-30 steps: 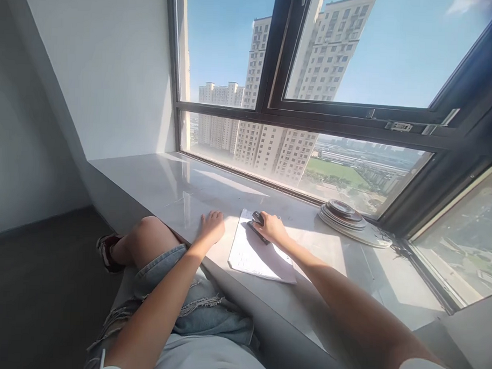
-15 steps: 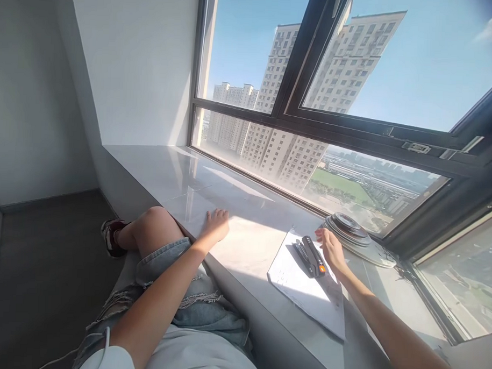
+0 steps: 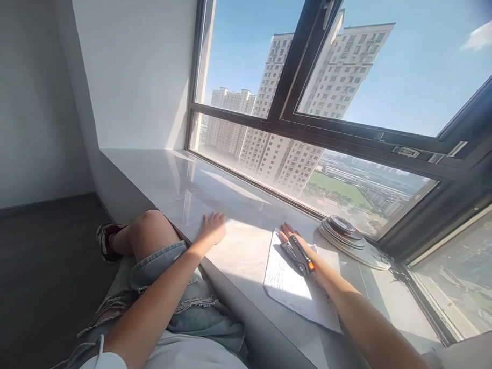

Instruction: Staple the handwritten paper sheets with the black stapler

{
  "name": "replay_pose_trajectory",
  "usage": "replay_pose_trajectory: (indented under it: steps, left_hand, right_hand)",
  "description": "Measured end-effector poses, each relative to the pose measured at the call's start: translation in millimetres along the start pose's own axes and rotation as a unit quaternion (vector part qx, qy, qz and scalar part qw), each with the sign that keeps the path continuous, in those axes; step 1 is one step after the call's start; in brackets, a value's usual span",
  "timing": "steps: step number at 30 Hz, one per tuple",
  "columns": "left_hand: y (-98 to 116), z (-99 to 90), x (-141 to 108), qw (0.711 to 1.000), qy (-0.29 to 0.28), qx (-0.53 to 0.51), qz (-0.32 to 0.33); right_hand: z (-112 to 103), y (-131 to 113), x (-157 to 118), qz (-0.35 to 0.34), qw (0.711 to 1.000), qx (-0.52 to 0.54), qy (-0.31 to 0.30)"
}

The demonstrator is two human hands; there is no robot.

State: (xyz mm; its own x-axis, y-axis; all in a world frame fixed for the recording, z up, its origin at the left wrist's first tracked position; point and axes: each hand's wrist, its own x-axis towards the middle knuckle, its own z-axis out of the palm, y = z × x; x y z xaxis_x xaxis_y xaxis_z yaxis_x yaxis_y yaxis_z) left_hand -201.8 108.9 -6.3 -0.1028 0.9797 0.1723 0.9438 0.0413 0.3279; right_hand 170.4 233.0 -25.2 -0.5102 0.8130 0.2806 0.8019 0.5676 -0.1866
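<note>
On the pale stone windowsill (image 3: 239, 243) my left hand (image 3: 214, 228) rests palm down, holding nothing, its fingers slightly apart. My right hand (image 3: 290, 232) lies flat at the far edge of a stack of written paper sheets (image 3: 283, 282), fingers stretched out. A black stapler (image 3: 298, 256) with an orange patch lies on the sheets, just on the near side of my right hand and partly covering it from view. Whether the hand touches the stapler I cannot tell.
A stack of plates (image 3: 343, 233) stands by the window, right of the paper. The dark window frame (image 3: 248, 117) runs along the back of the sill. My bent knee (image 3: 153, 224) is against the sill's front edge at left.
My right hand has moved left from beside the plates to the top of the paper, behind the stapler, and its fingers have straightened. My left hand has stayed in place on the sill.
</note>
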Motion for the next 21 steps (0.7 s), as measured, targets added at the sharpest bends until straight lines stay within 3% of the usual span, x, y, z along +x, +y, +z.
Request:
replay_pose_trajectory:
  steps: [5,8,11,12,16,18,21]
  left_hand:
    - [0,3.2,3,0.999,0.025,-0.038,-0.005]
    - [-7,0.8,8,0.987,0.100,-0.118,-0.035]
    - [-22,-1.9,13,0.937,0.225,-0.251,-0.093]
    - [-28,-2.1,15,0.907,0.260,-0.311,-0.115]
    - [-45,0.2,17,0.789,0.296,-0.504,-0.186]
    - [-48,1.7,18,0.772,0.292,-0.530,-0.194]
    - [-48,3.3,17,0.782,0.281,-0.525,-0.184]
  right_hand:
    - [15,-54,49,0.024,0.995,0.064,-0.075]
    - [31,-94,91,-0.003,0.992,0.092,-0.091]
    - [47,-136,130,-0.014,0.987,0.101,-0.126]
    - [53,-150,141,-0.019,0.986,0.096,-0.138]
    - [72,-193,168,-0.051,0.983,0.104,-0.142]
    - [79,-204,172,-0.069,0.982,0.109,-0.142]
    - [83,-204,170,-0.084,0.981,0.107,-0.138]
